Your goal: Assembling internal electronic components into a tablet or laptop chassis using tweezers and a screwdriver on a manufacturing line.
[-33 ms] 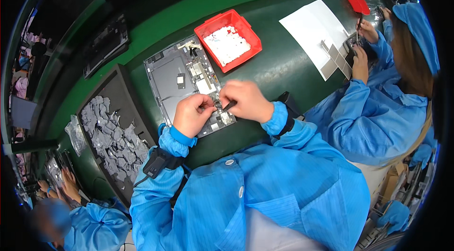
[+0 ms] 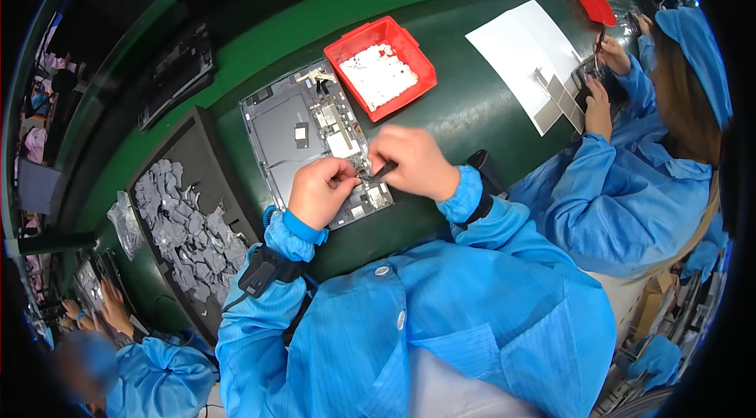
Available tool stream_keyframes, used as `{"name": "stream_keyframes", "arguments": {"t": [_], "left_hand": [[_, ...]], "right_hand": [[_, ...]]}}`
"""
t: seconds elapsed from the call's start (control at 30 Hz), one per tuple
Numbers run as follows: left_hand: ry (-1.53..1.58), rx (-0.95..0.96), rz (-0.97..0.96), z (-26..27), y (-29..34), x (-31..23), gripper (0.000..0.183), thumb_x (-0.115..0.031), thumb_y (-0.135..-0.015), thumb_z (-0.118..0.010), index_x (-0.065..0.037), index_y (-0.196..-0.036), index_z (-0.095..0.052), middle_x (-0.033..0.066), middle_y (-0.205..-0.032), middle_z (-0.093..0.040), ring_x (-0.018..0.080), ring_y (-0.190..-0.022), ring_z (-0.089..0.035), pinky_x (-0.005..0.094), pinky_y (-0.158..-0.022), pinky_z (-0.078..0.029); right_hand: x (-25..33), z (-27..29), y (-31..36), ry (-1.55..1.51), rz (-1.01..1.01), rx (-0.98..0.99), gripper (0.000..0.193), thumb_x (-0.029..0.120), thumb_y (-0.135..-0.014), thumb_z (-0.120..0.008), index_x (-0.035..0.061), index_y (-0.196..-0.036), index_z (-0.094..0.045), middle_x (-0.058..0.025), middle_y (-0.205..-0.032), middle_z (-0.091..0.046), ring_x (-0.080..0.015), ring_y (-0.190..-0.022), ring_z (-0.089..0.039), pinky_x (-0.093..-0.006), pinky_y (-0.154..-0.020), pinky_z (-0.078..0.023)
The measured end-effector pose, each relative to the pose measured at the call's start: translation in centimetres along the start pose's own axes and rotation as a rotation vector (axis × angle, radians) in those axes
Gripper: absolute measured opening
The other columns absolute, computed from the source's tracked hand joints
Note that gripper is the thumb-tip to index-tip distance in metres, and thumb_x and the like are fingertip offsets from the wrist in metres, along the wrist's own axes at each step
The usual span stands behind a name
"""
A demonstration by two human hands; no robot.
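On the left of the green tabletop, a black tray of torn grey scraps slants toward me. Next lies the opened flat device, its long axis running from far left to near right, its near end under my fingertips. My left hand is over its near edge, thumb and forefinger pinched narrow; I can't tell whether they grip anything. My right hand, over its right edge, pinches a dark slim tool slanting leftward. Just beyond sits a red bin.
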State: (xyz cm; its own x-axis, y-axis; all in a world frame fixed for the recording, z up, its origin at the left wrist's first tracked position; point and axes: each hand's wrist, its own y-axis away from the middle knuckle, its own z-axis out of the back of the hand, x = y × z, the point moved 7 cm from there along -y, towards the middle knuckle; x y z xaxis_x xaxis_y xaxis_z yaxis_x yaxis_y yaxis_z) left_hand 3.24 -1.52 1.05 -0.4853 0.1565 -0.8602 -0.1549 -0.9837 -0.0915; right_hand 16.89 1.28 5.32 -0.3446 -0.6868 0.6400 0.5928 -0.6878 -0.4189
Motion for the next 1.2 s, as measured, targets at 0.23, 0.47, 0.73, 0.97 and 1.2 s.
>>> {"name": "stream_keyframes", "arguments": {"t": [0.23,0.47,0.73,0.97,1.2], "left_hand": [[-0.117,0.004,-0.199,0.1,0.3,-1.5,0.012,0.000,-0.068,-0.068,-0.003,-0.079,-0.064,0.0068,-0.073,-0.061,0.0160,-0.060,-0.056,0.0263,-0.053,-0.045],[-0.290,-0.078,-0.371,0.2,1.2,-2.9,0.014,0.000,-0.065,-0.068,-0.004,-0.079,-0.065,0.0089,-0.077,-0.062,0.0284,-0.072,-0.058,0.0370,-0.065,-0.048],[-0.245,-0.001,-0.298,0.7,0.9,-3.0,0.010,0.000,-0.066,-0.067,-0.003,-0.076,-0.064,0.0087,-0.081,-0.063,0.0290,-0.073,-0.059,0.0349,-0.065,-0.048],[-0.182,0.008,-0.180,0.7,1.1,-2.6,0.011,0.003,-0.070,-0.067,0.000,-0.081,-0.066,0.0094,-0.083,-0.064,0.0186,-0.069,-0.061,0.0261,-0.057,-0.050],[-0.200,0.015,-0.176,0.6,1.2,-2.3,0.011,0.003,-0.070,-0.067,-0.001,-0.081,-0.066,0.0088,-0.082,-0.063,0.0179,-0.067,-0.061,0.0255,-0.055,-0.050]], "right_hand": [[-3.8,3.8,-3.9,0.513,-0.101,-0.251,0.017,0.003,-0.064,-0.062,0.0068,-0.080,-0.057,-0.0084,-0.076,-0.057,-0.0296,-0.066,-0.058,-0.0384,-0.056,-0.047],[-1.8,6.2,-4.0,0.458,-0.057,-0.300,0.014,0.015,-0.075,-0.064,0.0039,-0.069,-0.057,-0.0097,-0.073,-0.055,-0.0279,-0.072,-0.056,-0.0366,-0.061,-0.045],[-1.8,-1.0,2.4,-0.585,-0.315,-0.092,0.011,0.006,-0.078,-0.066,0.0009,-0.083,-0.057,-0.0053,-0.080,-0.054,-0.0131,-0.075,-0.055,-0.0267,-0.066,-0.045],[-2.9,-1.5,5.2,-0.773,-0.434,-0.198,0.016,0.000,-0.075,-0.069,-0.0017,-0.086,-0.058,-0.0109,-0.091,-0.063,-0.0137,-0.082,-0.061,-0.0263,-0.071,-0.050],[-2.6,-1.9,5.4,-0.762,-0.438,-0.178,0.014,-0.006,-0.073,-0.068,-0.0026,-0.079,-0.055,-0.0160,-0.089,-0.063,-0.0208,-0.088,-0.062,-0.0304,-0.077,-0.050]]}}
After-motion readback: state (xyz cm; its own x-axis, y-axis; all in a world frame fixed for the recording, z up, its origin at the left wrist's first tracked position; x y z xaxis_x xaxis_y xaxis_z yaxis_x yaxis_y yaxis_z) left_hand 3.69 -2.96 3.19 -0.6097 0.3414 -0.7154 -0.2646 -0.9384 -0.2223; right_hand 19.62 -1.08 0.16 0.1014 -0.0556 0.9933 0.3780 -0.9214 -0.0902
